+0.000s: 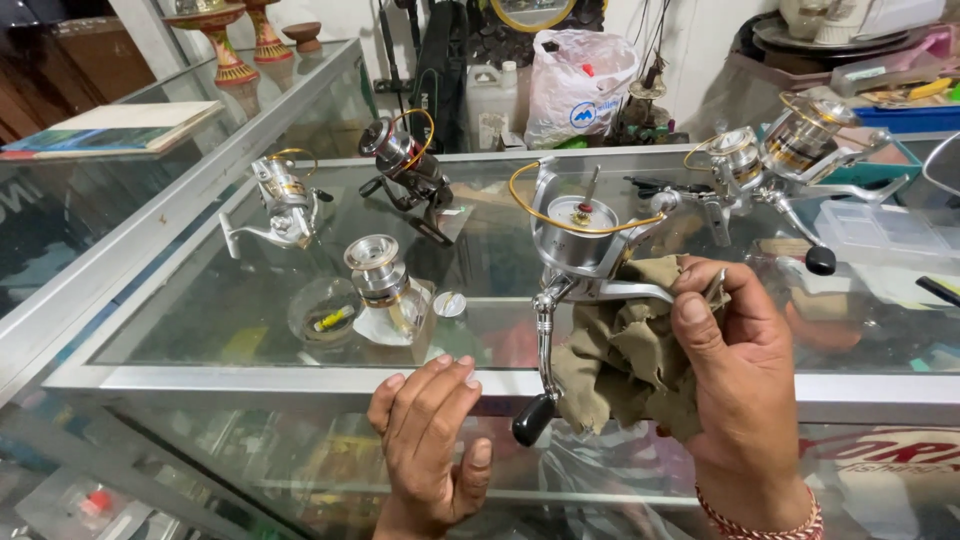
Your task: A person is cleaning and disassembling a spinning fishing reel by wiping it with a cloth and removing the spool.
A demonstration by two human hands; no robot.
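My right hand (738,385) grips a silver fishing reel (578,240) through an olive cloth (625,350) wrapped around its stem. The reel has a gold bail wire, its spool is off, and its handle with a black knob (532,420) hangs down over the counter's front edge. My left hand (428,440) holds nothing and rests, fingers together, against the metal front rim of the glass counter (250,378). A loose silver spool (378,268) stands upright on the glass to the left of the reel, beside a small round cap (450,304).
Other reels lie on the glass: a silver one (283,200) at the left, a dark one (408,160) behind, two more (770,160) at the right. A small clear dish (325,312) sits by the spool. A plastic bag (580,85) and white jug (490,100) stand behind.
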